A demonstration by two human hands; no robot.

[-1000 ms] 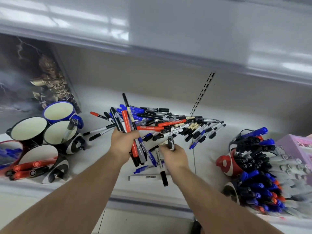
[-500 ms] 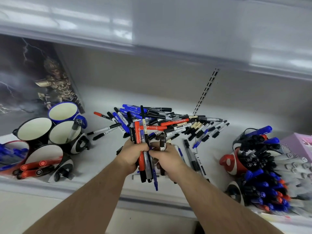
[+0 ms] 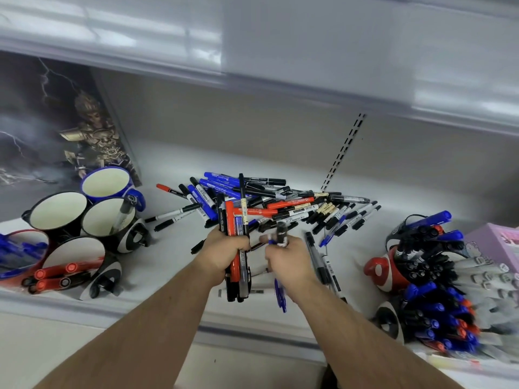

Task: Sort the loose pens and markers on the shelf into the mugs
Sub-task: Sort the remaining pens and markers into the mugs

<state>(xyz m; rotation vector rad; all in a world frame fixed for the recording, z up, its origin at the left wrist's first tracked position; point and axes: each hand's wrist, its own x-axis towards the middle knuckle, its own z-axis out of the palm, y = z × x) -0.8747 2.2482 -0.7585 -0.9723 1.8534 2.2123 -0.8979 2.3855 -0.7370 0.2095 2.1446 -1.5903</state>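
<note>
At the left end of the shelf (image 3: 174, 265) stands a cluster of mugs. A red mug (image 3: 25, 242) nearest the left edge holds blue pens. A black mug tipped toward the front edge (image 3: 75, 254) carries red markers. Behind these are an empty black mug (image 3: 56, 211), a white-lined mug (image 3: 104, 217) with a single grey marker leaning in it, and an empty blue mug (image 3: 108, 182) toward the back.

Near the middle of the front edge, the left hand (image 3: 224, 255) is wrapped tight around a bundle of markers (image 3: 237, 234), red, blue and black, held roughly upright with ends sticking out above and below the fist. Just beside it, the right hand (image 3: 289, 262) is curled round a dark-capped marker (image 3: 281, 233) and a blue pen (image 3: 279, 294) that hangs below the palm.

Behind both hands lies the loose pile (image 3: 280, 203), spread across the middle of the shelf toward the back wall, with a few pens lying apart on the shelf to the right of the right hand.

These are light, stiff, smooth plastic barrels; they likely roll and slide against each other, so a mixed fistful may slip. Gripping mid-barrel, a few of one colour at a time, looks safest.

At the right end, tipped mugs (image 3: 384, 270) brim with black, blue and red markers.
</note>
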